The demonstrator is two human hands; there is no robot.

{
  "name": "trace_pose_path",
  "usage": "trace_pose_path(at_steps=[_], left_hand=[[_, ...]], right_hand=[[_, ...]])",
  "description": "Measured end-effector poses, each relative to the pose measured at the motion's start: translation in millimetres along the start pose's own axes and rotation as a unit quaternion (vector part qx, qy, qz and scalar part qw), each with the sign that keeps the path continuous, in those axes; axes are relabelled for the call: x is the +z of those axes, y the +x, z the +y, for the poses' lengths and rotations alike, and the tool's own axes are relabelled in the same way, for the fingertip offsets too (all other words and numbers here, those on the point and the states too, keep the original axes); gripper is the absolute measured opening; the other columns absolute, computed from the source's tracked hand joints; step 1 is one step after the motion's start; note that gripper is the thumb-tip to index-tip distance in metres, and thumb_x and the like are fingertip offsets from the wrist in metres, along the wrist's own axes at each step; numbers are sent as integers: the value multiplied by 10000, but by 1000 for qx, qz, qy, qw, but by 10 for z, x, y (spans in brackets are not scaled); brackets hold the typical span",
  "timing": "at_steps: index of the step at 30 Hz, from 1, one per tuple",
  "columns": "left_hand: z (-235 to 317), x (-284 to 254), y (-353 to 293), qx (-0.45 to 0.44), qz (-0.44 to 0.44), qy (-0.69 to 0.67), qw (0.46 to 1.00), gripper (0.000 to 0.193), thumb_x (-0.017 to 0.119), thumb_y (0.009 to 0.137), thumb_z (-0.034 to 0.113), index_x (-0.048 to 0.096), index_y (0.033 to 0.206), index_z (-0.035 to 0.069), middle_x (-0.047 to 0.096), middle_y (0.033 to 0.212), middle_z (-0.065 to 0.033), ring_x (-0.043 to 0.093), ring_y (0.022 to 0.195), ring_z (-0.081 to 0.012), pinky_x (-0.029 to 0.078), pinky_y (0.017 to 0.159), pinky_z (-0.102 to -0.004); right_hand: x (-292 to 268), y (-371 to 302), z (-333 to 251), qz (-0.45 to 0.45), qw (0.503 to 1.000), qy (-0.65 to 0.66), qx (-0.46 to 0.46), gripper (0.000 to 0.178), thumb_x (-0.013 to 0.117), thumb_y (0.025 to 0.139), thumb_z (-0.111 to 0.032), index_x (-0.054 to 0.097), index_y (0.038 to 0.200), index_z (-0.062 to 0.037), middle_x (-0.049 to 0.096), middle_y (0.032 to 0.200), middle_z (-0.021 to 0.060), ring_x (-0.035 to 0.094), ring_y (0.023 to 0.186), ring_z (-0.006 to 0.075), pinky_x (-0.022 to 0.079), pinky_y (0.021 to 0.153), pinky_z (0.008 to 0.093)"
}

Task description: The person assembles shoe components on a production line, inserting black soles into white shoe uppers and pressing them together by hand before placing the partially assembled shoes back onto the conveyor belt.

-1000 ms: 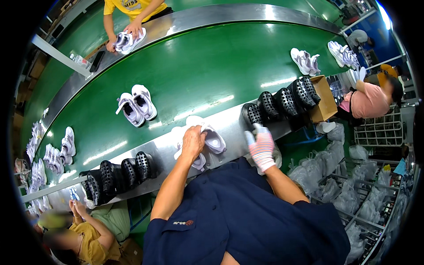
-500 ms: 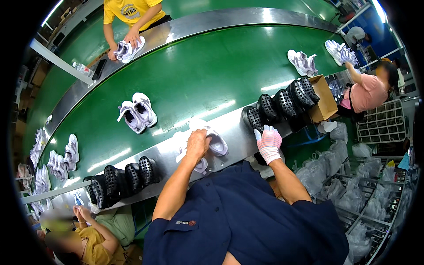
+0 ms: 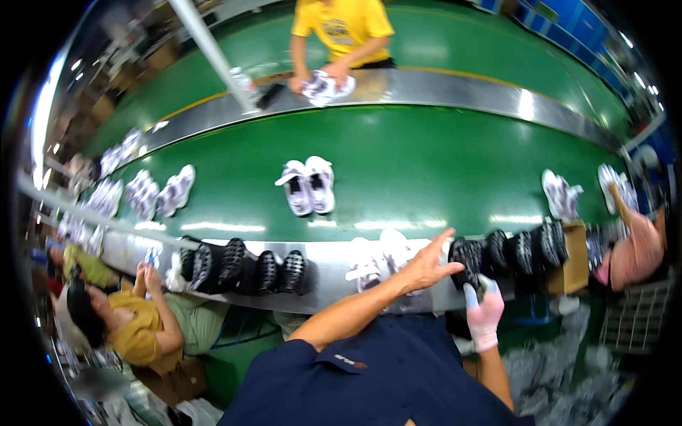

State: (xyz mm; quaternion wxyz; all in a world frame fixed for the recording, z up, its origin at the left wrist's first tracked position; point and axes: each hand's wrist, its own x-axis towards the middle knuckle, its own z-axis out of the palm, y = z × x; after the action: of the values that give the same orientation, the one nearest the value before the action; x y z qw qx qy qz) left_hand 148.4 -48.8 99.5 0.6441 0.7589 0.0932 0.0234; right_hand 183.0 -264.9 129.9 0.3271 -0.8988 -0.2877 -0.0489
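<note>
The metal table [image 3: 325,280] carried a pair of white sneakers [image 3: 364,266], left of both hands, and, just right of the left hand, a black studded shoe-shaped form [image 3: 466,257]. The bare left hand [image 3: 429,265] was spread open, holding nothing; the gloved right hand [image 3: 486,312] had its fingertips at the form's lower end, though whether they gripped it I could not tell.

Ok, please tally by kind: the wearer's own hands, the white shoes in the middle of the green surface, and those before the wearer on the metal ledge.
Bare left hand: 1
Pink-white gloved right hand: 1
White low-cut shoes on green surface: 2
White low-cut shoes on grey metal ledge: 2
Total: 6
</note>
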Motion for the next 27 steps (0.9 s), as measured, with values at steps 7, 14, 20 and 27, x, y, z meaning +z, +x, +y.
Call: trace_pose_path(at_steps=[7, 14, 20, 27], left_hand=[[-212, 120, 62, -88, -56, -356, 929, 119, 696, 904, 109, 604, 942, 43, 651, 717, -46, 633, 556, -124, 516, 469, -282], [-424, -6, -66, -126, -15, -410, 903, 125, 683, 904, 74, 567, 896, 28, 626, 682, -66, 649, 551, -171, 534, 441, -339], [-326, -208, -168, -120, 89, 100, 984, 334, 753, 830, 200, 593, 993, -43, 644, 755, -190, 670, 781, -379, 545, 697, -480], [-738, -84, -292, -52, 114, 331, 935, 431, 731, 737, 116, 587, 1102, -61, 600, 1113, -245, 579, 1030, -406, 525, 876, -452]], right_hand=[[154, -74, -289, -70, 998, 7, -6, 344, 707, 916, -222, 621, 1134, 29, 655, 1035, 225, 632, 943, 409, 503, 847, 442], [351, 9, -409, -176, 973, 146, 38, 294, 656, 974, -267, 599, 961, 21, 621, 741, 103, 532, 665, 202, 473, 662, 379], [456, 31, -320, -223, 969, 77, 74, 317, 617, 1009, -263, 587, 933, 43, 613, 761, 194, 462, 661, 265, 449, 666, 427], [541, 22, 298, -326, 945, 6, 40, 486, 706, 923, -379, 574, 741, 51, 508, 601, 191, 396, 563, 260, 396, 572, 460]])
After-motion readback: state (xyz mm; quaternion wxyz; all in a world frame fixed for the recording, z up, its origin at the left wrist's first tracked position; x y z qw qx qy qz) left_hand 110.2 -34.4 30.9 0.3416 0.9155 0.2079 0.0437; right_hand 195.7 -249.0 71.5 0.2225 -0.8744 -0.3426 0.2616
